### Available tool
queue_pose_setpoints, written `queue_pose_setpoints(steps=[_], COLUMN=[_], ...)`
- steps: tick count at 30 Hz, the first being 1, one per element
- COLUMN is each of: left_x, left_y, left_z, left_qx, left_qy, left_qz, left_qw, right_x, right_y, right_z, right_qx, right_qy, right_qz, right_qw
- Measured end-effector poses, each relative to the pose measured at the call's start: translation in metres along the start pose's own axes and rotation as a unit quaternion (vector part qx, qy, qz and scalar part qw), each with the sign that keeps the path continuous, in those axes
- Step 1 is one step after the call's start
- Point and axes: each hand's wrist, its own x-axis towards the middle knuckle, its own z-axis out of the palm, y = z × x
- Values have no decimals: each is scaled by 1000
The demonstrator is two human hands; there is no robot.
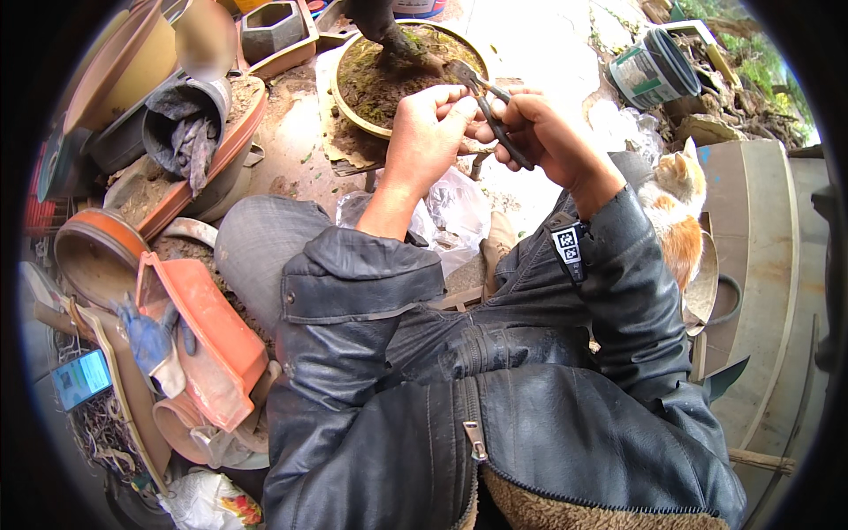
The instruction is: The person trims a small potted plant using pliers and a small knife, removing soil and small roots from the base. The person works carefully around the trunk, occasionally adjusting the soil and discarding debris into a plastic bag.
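My right hand (555, 141) is closed round the dark handles of a pair of pliers (502, 132), with the jaws pointing away from me toward a pot. My left hand (422, 141) is pinched beside the tool; whatever its fingertips hold is too small to make out. Just beyond both hands stands a round, cream-rimmed pot (352, 108) of mossy soil (375, 75). A thick, dark tree trunk (378, 25) leans out of that soil, its top cut off by the view's upper edge.
Stacked pots, an orange rectangular planter (208, 344), a blue glove (150, 340) and a lit phone (81, 380) crowd my left. An orange-and-white cat (678, 203) sits close to my right arm. Clear plastic bags (455, 216) lie below my hands. A dark bucket (654, 71) lies tipped at far right.
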Motion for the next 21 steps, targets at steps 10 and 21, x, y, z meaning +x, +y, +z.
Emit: queue_pose_setpoints(steps=[10, 21], left_x=[0, 1], left_y=[1, 0], left_z=[0, 1], left_qx=[3, 6], left_qy=[4, -1], left_qz=[-4, 0], left_qw=[1000, 1000], right_x=[-11, -17], right_y=[-6, -19], right_z=[14, 35], right_qx=[-53, -419], right_qy=[53, 137], right_qz=[-53, -167], right_qw=[996, 882])
